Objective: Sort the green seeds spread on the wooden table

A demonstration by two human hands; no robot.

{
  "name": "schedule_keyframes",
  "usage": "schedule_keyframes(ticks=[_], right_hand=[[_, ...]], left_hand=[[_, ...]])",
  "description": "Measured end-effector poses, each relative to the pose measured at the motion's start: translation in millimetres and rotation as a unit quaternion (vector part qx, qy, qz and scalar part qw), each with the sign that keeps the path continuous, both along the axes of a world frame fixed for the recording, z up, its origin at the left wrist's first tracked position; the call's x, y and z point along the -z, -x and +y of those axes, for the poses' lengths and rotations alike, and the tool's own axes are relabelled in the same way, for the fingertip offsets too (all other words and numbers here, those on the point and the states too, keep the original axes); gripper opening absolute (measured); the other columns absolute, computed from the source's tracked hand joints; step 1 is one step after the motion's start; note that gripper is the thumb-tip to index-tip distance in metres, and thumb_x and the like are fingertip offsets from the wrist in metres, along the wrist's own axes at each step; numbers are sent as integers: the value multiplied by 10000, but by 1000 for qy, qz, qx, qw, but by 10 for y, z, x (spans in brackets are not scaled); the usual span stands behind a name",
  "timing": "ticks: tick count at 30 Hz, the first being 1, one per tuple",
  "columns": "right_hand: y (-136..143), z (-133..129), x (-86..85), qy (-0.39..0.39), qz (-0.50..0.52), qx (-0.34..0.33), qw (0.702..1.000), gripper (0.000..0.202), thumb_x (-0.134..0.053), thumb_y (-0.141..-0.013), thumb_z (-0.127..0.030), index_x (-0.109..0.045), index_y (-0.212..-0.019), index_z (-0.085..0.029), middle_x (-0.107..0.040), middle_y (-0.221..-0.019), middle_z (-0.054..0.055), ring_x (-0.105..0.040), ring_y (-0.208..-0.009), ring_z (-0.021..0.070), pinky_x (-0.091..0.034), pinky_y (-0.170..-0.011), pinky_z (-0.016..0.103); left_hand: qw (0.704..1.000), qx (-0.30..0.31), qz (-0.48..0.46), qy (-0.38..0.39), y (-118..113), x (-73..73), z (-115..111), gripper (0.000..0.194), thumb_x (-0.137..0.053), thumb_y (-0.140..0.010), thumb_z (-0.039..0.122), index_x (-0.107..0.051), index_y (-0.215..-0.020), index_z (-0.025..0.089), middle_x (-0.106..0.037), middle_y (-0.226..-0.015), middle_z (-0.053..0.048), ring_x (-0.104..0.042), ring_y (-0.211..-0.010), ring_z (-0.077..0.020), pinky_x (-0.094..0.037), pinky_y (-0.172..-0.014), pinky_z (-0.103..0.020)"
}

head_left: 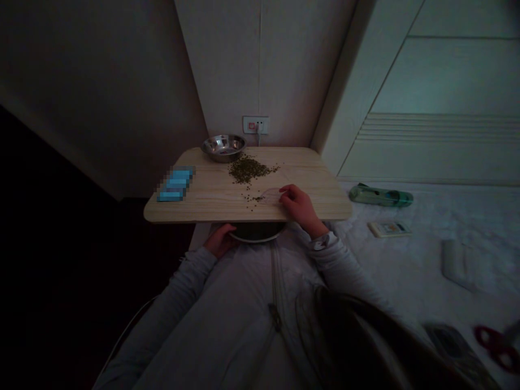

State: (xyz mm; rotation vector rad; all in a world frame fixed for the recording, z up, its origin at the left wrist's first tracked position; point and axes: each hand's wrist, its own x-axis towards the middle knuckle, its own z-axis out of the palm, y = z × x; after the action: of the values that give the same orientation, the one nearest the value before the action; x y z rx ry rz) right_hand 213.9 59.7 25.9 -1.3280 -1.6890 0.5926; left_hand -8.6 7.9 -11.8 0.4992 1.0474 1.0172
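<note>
My left hand (220, 241) is closed on the rim of a bowl (255, 240), held under the front edge of a small wooden table (195, 208). Much of the bowl is hidden by the tabletop. Over the table's front right part, my right hand (298, 206) pinches a thin clear plastic piece (268, 195), whose exact kind I cannot make out. Its far end touches a few scattered green beans (252, 199), which look like mung beans. A larger pile of the same beans (248, 169) lies farther back. Behind the pile stands a shiny metal bowl (224, 147).
A blurred blue-lit phone-like item (175, 184) lies at the table's left. On the white quilted bedding (365, 260) to the right are a green bottle (381, 195), a pale boxy device (389, 229) and red-handled scissors (496, 346). A wall socket (255, 125) with a plug is behind.
</note>
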Motion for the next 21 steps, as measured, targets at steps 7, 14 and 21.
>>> schedule_keyframes(ticks=[7, 14, 21], right_hand=[[-6, 10, 8, -3, 1, -4, 1000, 234, -432, -661, -221, -546, -861, -180, -549, -630, -14, -490, -595, 130, -372, -597, 260], [-1, -8, -10, -6, -3, -3, 1000, 238, -429, -663, -216, -550, -864, -175, -546, -625, -12, -485, -587, 128, -365, -588, 255], [-3, -8, -11, -6, -2, -3, 1000, 250, -432, -662, -220, -549, -876, -167, -557, -643, -7, -486, -592, 129, -367, -600, 260]], left_hand=[[1000, 1, 3, -1, 7, 7, 4, 116, -492, -627, 109, -596, -636, 158, -635, -630, -16, -600, -693, -154, -506, -536, -239], [1000, -5, 10, -3, 14, 18, 7, 111, -506, -631, 117, -602, -669, 157, -641, -669, -26, -599, -734, -165, -508, -557, -254], [1000, -11, 6, 5, 9, 11, 7, 115, -505, -633, 113, -602, -679, 152, -642, -698, -26, -595, -732, -157, -504, -564, -246]])
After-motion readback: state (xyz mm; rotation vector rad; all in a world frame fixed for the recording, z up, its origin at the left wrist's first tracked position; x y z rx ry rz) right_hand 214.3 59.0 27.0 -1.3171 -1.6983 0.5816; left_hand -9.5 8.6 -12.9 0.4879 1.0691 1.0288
